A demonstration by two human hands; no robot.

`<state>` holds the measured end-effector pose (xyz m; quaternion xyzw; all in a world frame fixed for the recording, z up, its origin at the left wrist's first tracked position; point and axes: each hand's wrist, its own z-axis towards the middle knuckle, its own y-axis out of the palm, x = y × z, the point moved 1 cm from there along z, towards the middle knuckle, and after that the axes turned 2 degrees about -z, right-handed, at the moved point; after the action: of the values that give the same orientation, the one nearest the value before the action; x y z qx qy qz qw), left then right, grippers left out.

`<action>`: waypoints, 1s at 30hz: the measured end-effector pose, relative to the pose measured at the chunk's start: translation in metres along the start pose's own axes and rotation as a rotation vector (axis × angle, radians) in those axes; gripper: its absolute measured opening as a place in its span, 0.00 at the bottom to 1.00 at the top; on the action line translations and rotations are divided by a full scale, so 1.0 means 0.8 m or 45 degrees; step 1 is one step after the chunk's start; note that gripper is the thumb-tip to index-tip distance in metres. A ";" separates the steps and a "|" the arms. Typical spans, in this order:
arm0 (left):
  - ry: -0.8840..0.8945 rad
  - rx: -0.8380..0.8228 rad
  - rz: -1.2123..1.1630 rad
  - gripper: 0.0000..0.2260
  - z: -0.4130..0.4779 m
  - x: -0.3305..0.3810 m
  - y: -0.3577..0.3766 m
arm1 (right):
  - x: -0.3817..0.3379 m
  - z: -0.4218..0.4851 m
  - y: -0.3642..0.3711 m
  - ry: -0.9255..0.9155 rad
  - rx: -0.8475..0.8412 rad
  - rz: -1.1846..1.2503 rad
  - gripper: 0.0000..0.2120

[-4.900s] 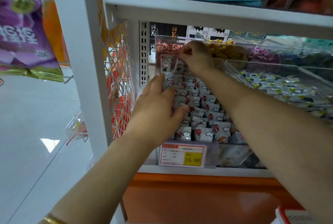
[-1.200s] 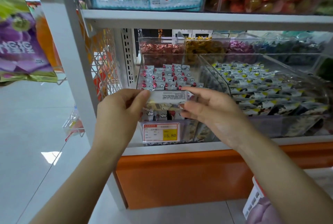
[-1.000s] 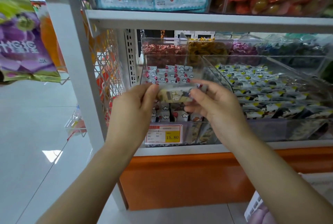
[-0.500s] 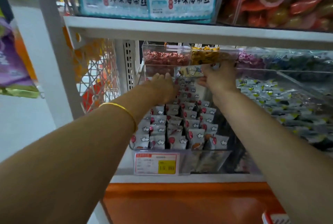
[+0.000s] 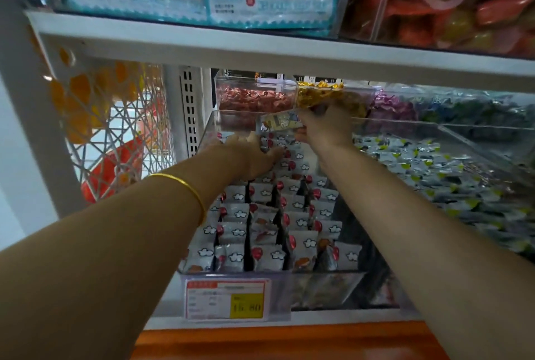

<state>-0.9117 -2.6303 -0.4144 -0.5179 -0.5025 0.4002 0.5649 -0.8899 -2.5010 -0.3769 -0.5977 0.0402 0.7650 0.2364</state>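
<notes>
A clear plastic bin (image 5: 359, 278) on the lower shelf holds rows of small silver snack packets (image 5: 269, 232) printed with white clouds and red spots. My right hand (image 5: 324, 128) reaches to the back of the bin and holds a small yellowish packet (image 5: 279, 123) above the rear rows. My left hand (image 5: 252, 154) lies with its fingers spread on the back rows of packets, just below and left of that packet. A gold bangle sits on my left forearm.
A price tag (image 5: 228, 298) hangs on the bin's front. Another clear bin of grey and yellow packets (image 5: 428, 168) stands to the right. Tubs of red (image 5: 249, 99) and gold (image 5: 321, 96) sweets sit behind. The upper shelf (image 5: 260, 52) overhangs closely. A wire side panel (image 5: 121, 133) closes the left.
Both hands moved from in front of the bin, where they held the packet between them, to its back. My left hand has let go and now rests on the rows.
</notes>
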 end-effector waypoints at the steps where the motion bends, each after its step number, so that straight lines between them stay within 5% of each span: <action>1: 0.013 0.006 0.050 0.38 -0.004 -0.001 -0.001 | -0.002 0.002 0.003 -0.043 -0.010 -0.060 0.06; 14: 0.045 -0.074 0.135 0.36 -0.049 -0.003 -0.005 | -0.021 0.029 0.075 -0.659 -0.257 -0.931 0.14; 26: 0.092 -0.061 0.782 0.30 -0.121 -0.014 -0.023 | 0.014 0.028 0.104 -0.705 -0.555 -1.358 0.10; 30: 0.124 0.037 0.751 0.30 -0.129 -0.019 -0.022 | 0.001 0.021 0.082 -0.632 -0.456 -1.138 0.11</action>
<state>-0.8143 -2.6666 -0.3954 -0.6519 -0.2968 0.5291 0.4550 -0.9318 -2.5530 -0.3872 -0.3889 -0.4060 0.7031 0.4354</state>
